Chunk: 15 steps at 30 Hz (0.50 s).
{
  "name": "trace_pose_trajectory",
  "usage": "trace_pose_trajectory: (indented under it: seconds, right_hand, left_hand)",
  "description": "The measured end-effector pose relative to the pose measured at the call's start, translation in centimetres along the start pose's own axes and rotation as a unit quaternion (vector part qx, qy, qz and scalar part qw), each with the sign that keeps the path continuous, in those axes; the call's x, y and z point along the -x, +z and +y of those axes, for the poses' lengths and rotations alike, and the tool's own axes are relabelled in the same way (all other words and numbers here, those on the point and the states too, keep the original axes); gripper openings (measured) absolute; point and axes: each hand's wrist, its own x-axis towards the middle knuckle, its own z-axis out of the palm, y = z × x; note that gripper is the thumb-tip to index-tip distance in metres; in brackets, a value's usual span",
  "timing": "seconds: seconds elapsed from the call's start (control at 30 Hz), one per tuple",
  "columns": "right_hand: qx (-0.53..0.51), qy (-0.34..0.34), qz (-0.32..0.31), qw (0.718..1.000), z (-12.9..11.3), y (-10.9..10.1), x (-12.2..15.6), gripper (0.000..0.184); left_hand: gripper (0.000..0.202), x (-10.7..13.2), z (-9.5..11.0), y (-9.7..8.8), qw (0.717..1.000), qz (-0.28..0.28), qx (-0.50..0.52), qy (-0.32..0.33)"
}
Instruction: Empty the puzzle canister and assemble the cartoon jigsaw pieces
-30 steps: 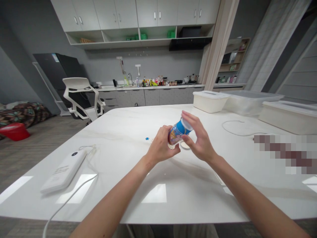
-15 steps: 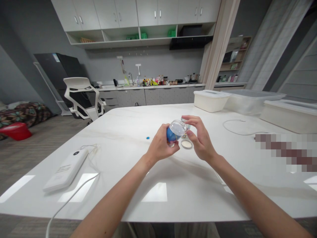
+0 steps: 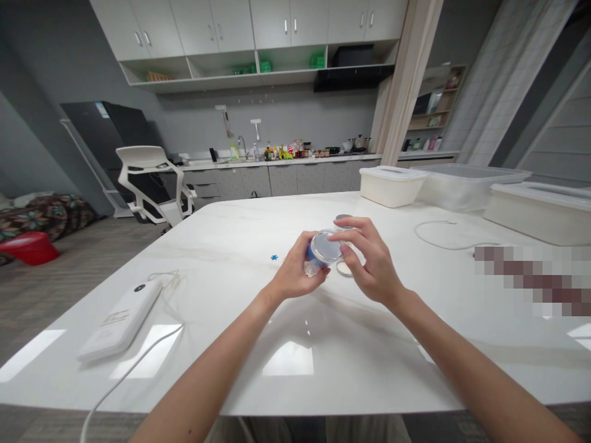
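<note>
My left hand [image 3: 295, 267] is wrapped round a small clear jar [image 3: 325, 247] with blue showing on its side. The jar tilts toward me, so its round, pale grey top faces up; whether that is a lid or the jar's end I cannot tell. Against the right side of that top are the fingertips of my right hand [image 3: 369, 261], thumb and fingers apart. A round lid [image 3: 343, 268] with a pale inside lies on the table just behind the hands. Behind my right fingers stands a second jar with a grey metal top [image 3: 342, 218], mostly hidden.
On the white table [image 3: 221, 240] lies a small blue piece [image 3: 274, 257], left of the hands. A white power bank [image 3: 120, 320] with a cable sits at the left. Lidded bins [image 3: 392, 186] line the back right, near a thin cable [image 3: 429, 243].
The jar has turned so that its round top faces me more, and has shifted slightly left. My right fingers have come onto its top.
</note>
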Motion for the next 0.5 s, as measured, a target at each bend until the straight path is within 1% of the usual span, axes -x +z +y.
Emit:
trace_pose_trajectory:
  seconds: [0.1,0.17,0.27,0.4,0.47,0.5]
  right_hand:
    - [0.028,0.011,-0.002,1.0,0.0,0.2,-0.1,0.026]
    - [0.055,0.016,-0.006,0.998,0.3,0.2,-0.1,0.025]
    - [0.099,0.015,-0.045,0.994,0.9,0.1,0.0,0.02]
    - [0.133,0.037,-0.106,0.985,1.2,-0.2,0.2,0.013]
    - [0.14,0.032,-0.115,0.983,1.2,-0.3,0.2,0.011]
    - [0.143,0.018,-0.112,0.983,1.2,-0.3,0.2,0.01]
  left_hand:
    - [0.052,0.1,-0.3,-0.1,0.999,-0.017,-0.029,0.023]
    - [0.054,0.1,-0.6,-0.2,0.998,-0.023,-0.056,0.036]
    - [0.054,0.2,-1.0,-0.4,0.993,-0.042,-0.102,0.049]
    - [0.05,0.4,-1.4,-0.3,0.988,-0.062,-0.135,0.043]
    - [0.049,0.5,-1.4,-0.2,0.987,-0.064,-0.141,0.044]
    - [0.049,0.4,-1.4,-0.2,0.987,-0.062,-0.143,0.047]
